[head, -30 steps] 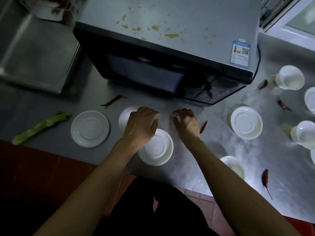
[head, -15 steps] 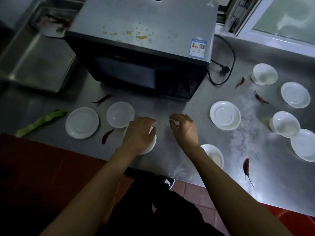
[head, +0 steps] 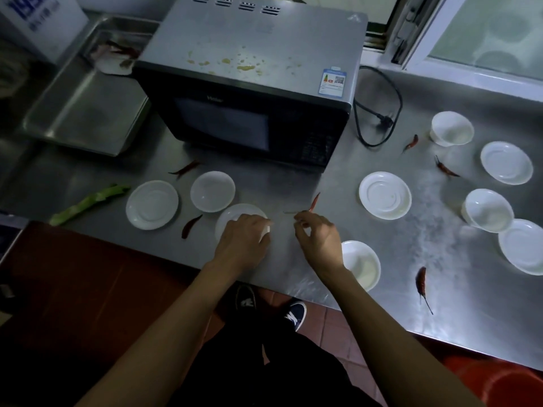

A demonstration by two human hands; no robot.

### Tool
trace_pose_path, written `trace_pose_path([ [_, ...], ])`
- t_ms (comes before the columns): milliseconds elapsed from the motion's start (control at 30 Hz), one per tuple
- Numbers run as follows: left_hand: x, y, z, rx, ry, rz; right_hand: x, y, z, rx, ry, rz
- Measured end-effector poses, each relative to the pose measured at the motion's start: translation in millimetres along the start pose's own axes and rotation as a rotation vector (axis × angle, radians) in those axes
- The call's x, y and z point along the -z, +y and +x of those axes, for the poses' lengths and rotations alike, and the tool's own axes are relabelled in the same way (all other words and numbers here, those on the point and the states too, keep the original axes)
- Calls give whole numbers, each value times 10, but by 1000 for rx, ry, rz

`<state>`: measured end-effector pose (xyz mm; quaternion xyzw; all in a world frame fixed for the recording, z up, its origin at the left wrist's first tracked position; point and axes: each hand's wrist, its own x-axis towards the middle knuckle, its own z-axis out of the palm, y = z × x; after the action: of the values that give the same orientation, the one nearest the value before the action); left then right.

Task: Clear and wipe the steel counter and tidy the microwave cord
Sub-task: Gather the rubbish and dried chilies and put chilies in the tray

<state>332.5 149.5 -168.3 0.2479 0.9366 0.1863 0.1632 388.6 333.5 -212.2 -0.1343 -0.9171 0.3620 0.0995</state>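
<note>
A steel surface (head: pixel 382 259) fills the middle of the frame, dimly lit. At the upper centre stands a grey microwave (head: pixel 249 83) with yellowish spatters on its top. Its black cord (head: pixel 379 104) lies in a loose loop on the surface just right of the microwave, the plug end resting inside the loop.

Low in the centre, the left hand (head: pixel 244 245) lies palm down over a white dish (head: pixel 235 215), fingers curled on its near edge; whether it truly grips the dish cannot be told. The right hand (head: pixel 318 239) hovers beside it with fingertips pinched on the thin stem of a red chili (head: pixel 315 201), which points up toward the microwave.

More white dishes are scattered about: two at centre left (head: pixel 152 204), one right of centre (head: pixel 385 195), one partly hidden under the right forearm, and a group at the right edge (head: pixel 505 163). Other chilies lie loose: one near the left dishes (head: pixel 191 226), one by the microwave's front (head: pixel 185 168), two near the cord (head: pixel 411 142), one at lower right (head: pixel 421 284). A green vegetable stalk (head: pixel 88 204) lies at far left. A steel tray (head: pixel 88 104) sits at upper left.
</note>
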Motion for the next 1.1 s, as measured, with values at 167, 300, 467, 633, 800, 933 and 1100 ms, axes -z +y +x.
trace_pose_path([
  [167,-38,65,135,-120,7,-27,170,40,-124,-57,84,-53],
  [300,-53,192,248,-260,12,-5,371,52,-305,-133,182,-88],
  [467,-94,378,261,-379,-14,-29,580,50,-586,-278,303,-64],
  [633,-248,633,273,-519,-100,-20,784,136,-997,-392,426,-100],
  [800,-349,1115,202,-641,-147,-33,1022,275,-1409,-472,517,-122],
  [933,-545,1557,135,-749,-171,8,1296,407,-1772,-540,630,-116],
  [1100,-930,2308,-97,-877,-181,59,1727,749,-2381,-646,707,-117],
])
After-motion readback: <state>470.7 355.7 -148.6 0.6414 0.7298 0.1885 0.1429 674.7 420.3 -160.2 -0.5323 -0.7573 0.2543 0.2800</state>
